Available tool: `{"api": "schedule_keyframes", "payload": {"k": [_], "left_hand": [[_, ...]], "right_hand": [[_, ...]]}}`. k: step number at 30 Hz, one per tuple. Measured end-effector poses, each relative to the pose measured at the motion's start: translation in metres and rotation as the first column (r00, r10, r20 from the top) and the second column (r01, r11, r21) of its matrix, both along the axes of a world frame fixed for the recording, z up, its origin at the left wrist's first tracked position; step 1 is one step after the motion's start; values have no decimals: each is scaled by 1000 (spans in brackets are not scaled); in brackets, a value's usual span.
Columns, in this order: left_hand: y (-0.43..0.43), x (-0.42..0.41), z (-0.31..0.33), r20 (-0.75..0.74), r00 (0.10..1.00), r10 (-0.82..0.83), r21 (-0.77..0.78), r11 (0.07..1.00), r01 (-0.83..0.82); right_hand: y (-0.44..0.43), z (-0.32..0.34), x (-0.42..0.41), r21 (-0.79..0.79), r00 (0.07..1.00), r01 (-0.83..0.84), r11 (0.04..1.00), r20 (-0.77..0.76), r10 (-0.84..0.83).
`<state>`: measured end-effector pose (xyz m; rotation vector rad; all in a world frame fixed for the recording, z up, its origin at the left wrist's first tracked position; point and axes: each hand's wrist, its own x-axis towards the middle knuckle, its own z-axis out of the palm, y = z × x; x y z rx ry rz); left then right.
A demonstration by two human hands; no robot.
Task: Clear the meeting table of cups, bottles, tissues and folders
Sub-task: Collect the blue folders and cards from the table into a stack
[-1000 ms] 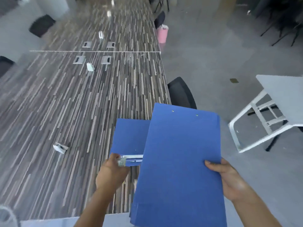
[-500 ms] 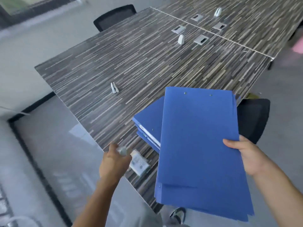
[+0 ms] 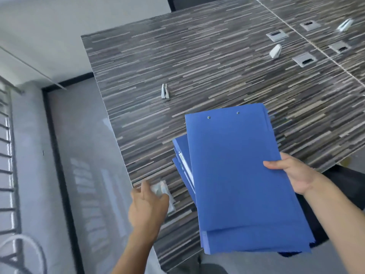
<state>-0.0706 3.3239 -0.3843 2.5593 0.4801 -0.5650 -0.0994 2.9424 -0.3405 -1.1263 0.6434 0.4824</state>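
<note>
We've swung left grip [image 3: 148,206] to the tissues [image 3: 165,191], lower centre; blur hides its closure. Our right grip [image 3: 294,175] pinches the folders [image 3: 237,175]; tissues likely next.

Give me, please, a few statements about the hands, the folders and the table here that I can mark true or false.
1. The right hand holds a stack of blue folders. True.
2. The left hand grips the same stack. False: it is apart from the folders, at a small pale packet near the table edge; blur hides whether it holds the packet.
3. A small white stand sits upright on the table beyond the folders. True.
4. The table top is plain white. False: it is dark, with a pattern of thin striped wood tones.
</note>
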Motion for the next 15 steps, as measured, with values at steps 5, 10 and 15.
{"api": "schedule_keyframes", "payload": {"k": [5, 10, 15], "left_hand": [[-9, -8, -8, -9, 998, 63, 36, 997, -62], [-20, -4, -13, 33, 990, 137, 77, 987, -139], [-37, -6, -19, 61, 975, 212, 94, 972, -217]], "right_hand": [[-16, -8, 39, 21, 991, -104, 994, -80, 105], [-37, -29, 74, 61, 959, -259, 964, -103, 264], [-45, -53, 94, 17, 900, -410, 912, -158, 407]]}}
